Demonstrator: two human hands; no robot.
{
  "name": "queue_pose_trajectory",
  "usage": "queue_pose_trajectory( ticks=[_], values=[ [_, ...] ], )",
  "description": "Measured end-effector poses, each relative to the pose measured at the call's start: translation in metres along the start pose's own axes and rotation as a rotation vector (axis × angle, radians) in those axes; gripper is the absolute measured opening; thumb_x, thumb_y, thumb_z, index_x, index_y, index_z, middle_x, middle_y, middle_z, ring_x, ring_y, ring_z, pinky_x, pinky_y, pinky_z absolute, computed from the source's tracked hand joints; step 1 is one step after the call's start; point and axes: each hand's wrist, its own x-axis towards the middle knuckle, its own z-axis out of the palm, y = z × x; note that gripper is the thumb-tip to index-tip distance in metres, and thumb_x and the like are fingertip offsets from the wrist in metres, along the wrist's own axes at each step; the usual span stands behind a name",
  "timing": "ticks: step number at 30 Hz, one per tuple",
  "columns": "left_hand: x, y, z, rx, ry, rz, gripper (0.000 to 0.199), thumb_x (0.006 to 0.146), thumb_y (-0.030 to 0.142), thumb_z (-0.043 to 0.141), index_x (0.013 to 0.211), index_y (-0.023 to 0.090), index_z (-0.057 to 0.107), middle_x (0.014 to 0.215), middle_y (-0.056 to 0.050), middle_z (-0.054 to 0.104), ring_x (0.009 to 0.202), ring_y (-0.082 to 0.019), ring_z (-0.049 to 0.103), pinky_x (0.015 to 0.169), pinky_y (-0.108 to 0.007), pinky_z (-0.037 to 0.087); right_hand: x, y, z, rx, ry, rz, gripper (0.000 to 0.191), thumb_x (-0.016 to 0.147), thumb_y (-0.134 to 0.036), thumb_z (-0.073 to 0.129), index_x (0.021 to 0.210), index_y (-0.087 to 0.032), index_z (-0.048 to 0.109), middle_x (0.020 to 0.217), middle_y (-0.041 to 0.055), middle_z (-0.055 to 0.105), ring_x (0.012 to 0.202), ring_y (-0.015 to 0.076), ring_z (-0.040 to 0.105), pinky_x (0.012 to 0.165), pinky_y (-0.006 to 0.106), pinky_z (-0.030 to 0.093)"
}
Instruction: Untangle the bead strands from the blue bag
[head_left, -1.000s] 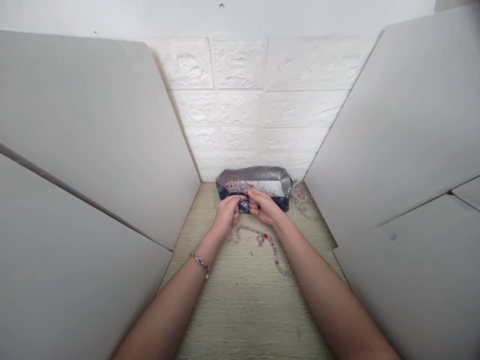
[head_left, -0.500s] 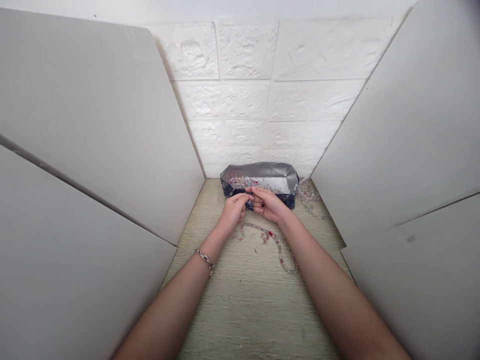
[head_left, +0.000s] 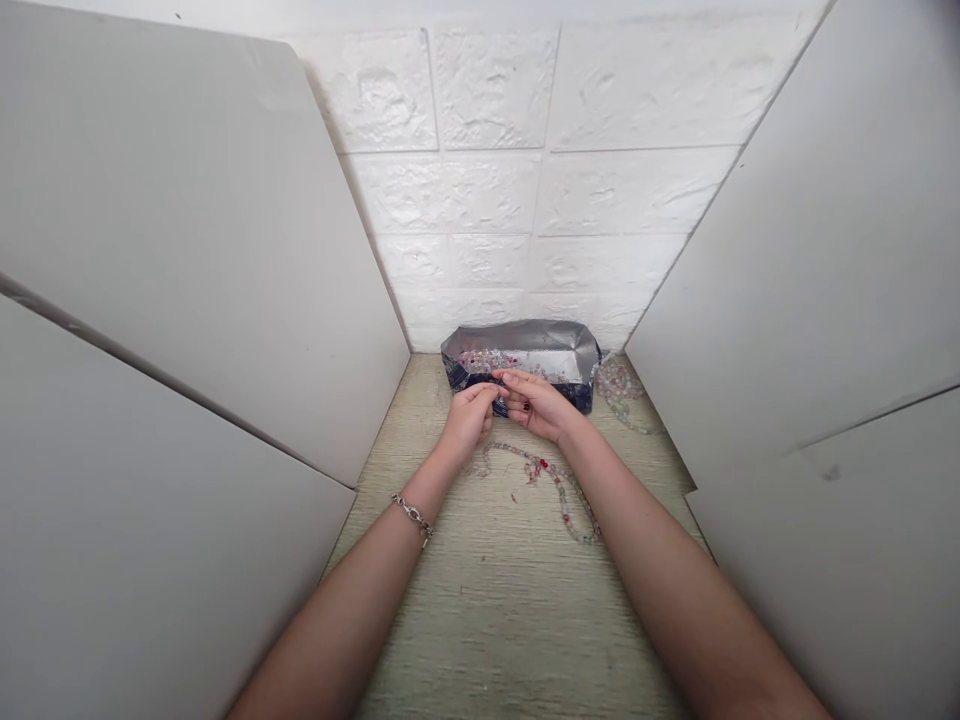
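On the left wrist sits one chain bracelet (head_left: 412,517). The left hand (head_left: 466,420) and right hand (head_left: 536,404) meet fingertip to fingertip just in front of the foil tray (head_left: 525,340), both pinched on something too small to make out; it looks like the end of the bead strand (head_left: 559,488) or a single bead, but I cannot tell which.

The strand lies on the tabletop (head_left: 487,610), trailing from under the hands toward the right forearm. By the look of it, it is light and limp: it will sag and swing if lifted by one point, and loose beads could slide off an open end, so that end is best pinched tightly. The beads seem small, smooth and slippery, best taken between fingertip pads.

The tray stands against the back wall, with many loose beads inside, too many to count. Its thin walls would likely dent under a firm squeeze.

A second heap of beads (head_left: 619,385) lies right of the tray, touching or just beside it.

Counted: two hands, one tray, one strand, one bracelet, one heap.
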Motion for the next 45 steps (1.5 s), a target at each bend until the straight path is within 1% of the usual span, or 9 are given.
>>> queue_pose_trajectory(
  ticks=[16, 28, 40, 45],
  values=[
    [-0.0014, 0.0009, 0.0013, -0.019, -0.004, 0.002, 0.014, 0.068, 0.029, 0.049, 0.070, 0.015, 0.050, 0.039, 0.010, 0.024, 0.029, -0.002, 0.015, 0.031, -0.017, 0.007, 0.0007, 0.0010, 0.0007, -0.044, 0.011, -0.003, 0.027, 0.062, -0.026, 0.066, 0.086, -0.016, 0.057, 0.059, -0.0033, 0.046, 0.041, 0.0004, 0.027, 0.036, 0.014, 0.018],
    [0.0006, -0.0007, -0.0003, -0.025, -0.007, -0.016, 0.014, 0.069, 0.029, 0.048, 0.072, 0.015, 0.050, 0.040, 0.010, 0.023, 0.030, -0.002, 0.014, 0.031, -0.016, 0.008, 0.0007, 0.0015, -0.0007, -0.032, 0.005, -0.009, 0.028, 0.063, -0.026, 0.065, 0.087, -0.015, 0.056, 0.059, -0.0037, 0.045, 0.041, 0.0003, 0.027, 0.036, 0.014, 0.018],
    [-0.0009, 0.0011, 0.0004, -0.046, -0.004, -0.019, 0.014, 0.069, 0.030, 0.047, 0.067, 0.016, 0.046, 0.041, 0.010, 0.022, 0.029, -0.001, 0.014, 0.031, -0.016, 0.006, 0.0008, 0.0020, 0.0006, -0.122, -0.006, -0.012, 0.028, 0.063, -0.028, 0.065, 0.086, -0.016, 0.058, 0.061, -0.0035, 0.045, 0.042, 0.0004, 0.027, 0.036, 0.015, 0.018],
    [-0.0005, 0.0004, -0.0002, -0.063, -0.016, -0.029, 0.015, 0.068, 0.030, 0.047, 0.064, 0.016, 0.044, 0.041, 0.009, 0.022, 0.029, -0.001, 0.014, 0.031, -0.015, 0.006, -0.0003, 0.0009, 0.0023, -0.126, 0.006, 0.005, 0.029, 0.062, -0.029, 0.065, 0.086, -0.015, 0.058, 0.060, -0.0035, 0.046, 0.043, 0.0007, 0.027, 0.037, 0.015, 0.020]
  ],
)
